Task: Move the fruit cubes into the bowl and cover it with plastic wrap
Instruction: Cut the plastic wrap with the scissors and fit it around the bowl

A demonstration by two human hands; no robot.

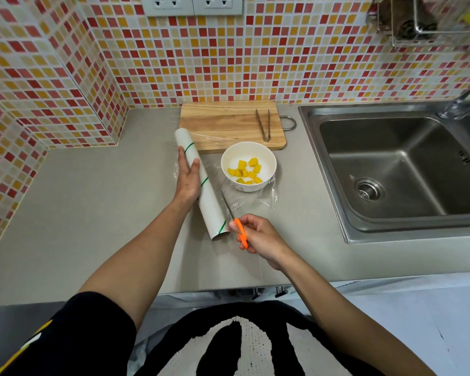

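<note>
The fruit cubes (246, 171) sit in the white bowl (266, 156), which stands on the counter (92, 207) just in front of the cutting board (223, 123), so what is left, as I judge it, is the wrap. A sheet of plastic wrap (258, 198) is drawn out from the roll (204, 185) and appears to run under and around the bowl, not over it.

The left hand (186, 178) lies flat along the roll with fingers straight, pressing it down on the counter. The right hand (258, 236) is curled through the orange handles of the scissors (235, 221), with the thin blades pointing up along the right side of the roll, at the near edge of the sheet. From where I stand I cannot tell whether the blades are parted or together.

To do this cut well, the left hand should pin the roll firmly so the film stays taut, and the scissors should run close beside the roll in one long glide rather than many snips (loose film bunches and clings to the blades). The piece needs to be wide enough to lap over the rim all round. The tongs (263, 126) on the board and the sink (391, 164) to the right are well apart from the work.
</note>
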